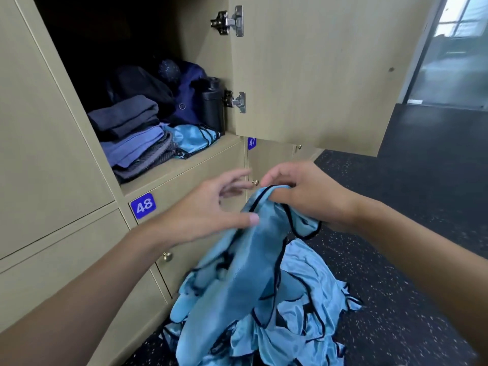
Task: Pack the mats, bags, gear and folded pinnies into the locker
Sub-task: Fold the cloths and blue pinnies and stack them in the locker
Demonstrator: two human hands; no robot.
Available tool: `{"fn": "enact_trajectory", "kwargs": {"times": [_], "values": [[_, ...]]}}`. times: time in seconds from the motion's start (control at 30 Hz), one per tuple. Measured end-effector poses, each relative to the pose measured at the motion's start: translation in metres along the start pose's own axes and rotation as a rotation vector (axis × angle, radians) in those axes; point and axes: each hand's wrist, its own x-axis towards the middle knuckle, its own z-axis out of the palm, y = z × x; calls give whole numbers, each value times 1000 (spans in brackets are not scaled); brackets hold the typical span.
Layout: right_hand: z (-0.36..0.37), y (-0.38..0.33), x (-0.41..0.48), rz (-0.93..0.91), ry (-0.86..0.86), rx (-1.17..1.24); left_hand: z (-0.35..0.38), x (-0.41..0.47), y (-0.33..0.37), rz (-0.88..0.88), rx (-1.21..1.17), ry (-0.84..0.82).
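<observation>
A light blue pinny (253,260) with dark trim hangs from my right hand (303,194), which pinches its top edge. My left hand (211,210) is beside it with fingers spread, the thumb touching the fabric. Under it, a loose pile of more blue pinnies (303,313) lies on the floor. Above, the open locker (184,165) holds a stack of folded mats (134,138), dark bags (169,88), a black bottle (212,107) and a folded blue pinny (195,140) on its shelf.
The locker door (317,75) stands open to the right, above my hands. Shut lockers numbered 48 (143,206) and 47 (251,142) sit below the shelf, with small brass knobs. Dark speckled floor (396,207) stretches to the right toward a glass wall.
</observation>
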Motion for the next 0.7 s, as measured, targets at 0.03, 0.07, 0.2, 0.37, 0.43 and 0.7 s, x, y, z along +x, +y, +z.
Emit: {"fn": "enact_trajectory", "kwargs": {"times": [0.03,0.07,0.2,0.37,0.43,0.7], "values": [[3,-3,0,2,-5,15,7,-1,0,26,-25,-51],[5,-5,0,7,-8,32,14,-1,1,47,-77,-59],[5,-12,1,73,10,145,14,-2,4,68,-130,126],[-8,-10,-3,144,-111,342,0,-5,2,35,-207,282],[-12,-11,-8,137,-209,357,-2,-7,4,20,-236,337],[-1,-15,-10,-72,-110,202,-7,-13,9,-53,-357,410]]}}
